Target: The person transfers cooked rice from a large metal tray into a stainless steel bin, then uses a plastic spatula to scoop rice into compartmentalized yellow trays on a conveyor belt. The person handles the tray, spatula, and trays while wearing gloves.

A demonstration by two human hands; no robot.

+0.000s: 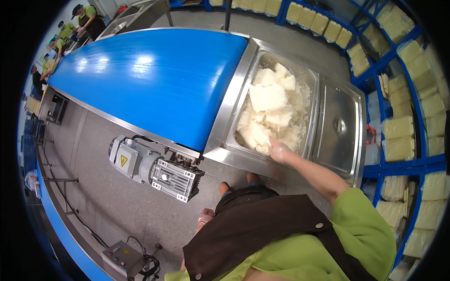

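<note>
My right hand (278, 151), in a thin clear glove, reaches over the near edge of a steel food pan (230, 138). Its fingertips meet a pale, crumbly slab (254, 135); whether they grip it cannot be told. More whitish chunks (268, 97) and loose crumbs or grains (299, 116) lie in the pan. My left hand (206, 215), also gloved, hangs low beside the dark apron (260, 217), away from the pan; its fingers look curled, but what they do is unclear.
A blue conveyor belt (151, 84) adjoins the pan's left side, with a motor (140, 163) below its near edge. A steel lid (337, 126) lies right of the pan. Blue shelves (379, 168) hold wrapped yellowish blocks (399, 133). Several people (89, 21) stand at the belt's far end.
</note>
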